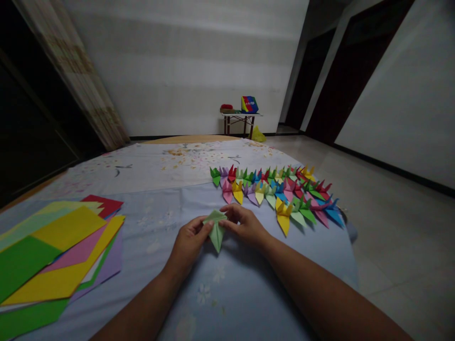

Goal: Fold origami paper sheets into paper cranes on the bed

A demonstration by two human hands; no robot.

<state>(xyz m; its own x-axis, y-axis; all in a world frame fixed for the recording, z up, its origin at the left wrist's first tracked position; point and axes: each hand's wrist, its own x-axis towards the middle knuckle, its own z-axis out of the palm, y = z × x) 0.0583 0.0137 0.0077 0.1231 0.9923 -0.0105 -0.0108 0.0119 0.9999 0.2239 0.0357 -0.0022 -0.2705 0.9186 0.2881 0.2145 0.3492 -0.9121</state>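
A pale green folded paper piece (217, 233), kite-shaped with its narrow point toward me, is held just above the blue cloth. My left hand (194, 237) pinches its left edge, thumb on top. On the opposite side, my right hand (241, 221) grips the upper right edge between thumb and fingers. Some fingertips are hidden behind the paper. Beyond my right hand stand rows of folded paper cranes (283, 215) in yellow, green, pink, blue, red and purple.
Loose coloured paper sheets (76, 229) lie in an overlapping pile at the left. A blue flowered cloth (152, 274) covers the near table, a white one (149, 166) the far part. A small table (241, 114) with a colourful bag (249, 104) stands by the wall.
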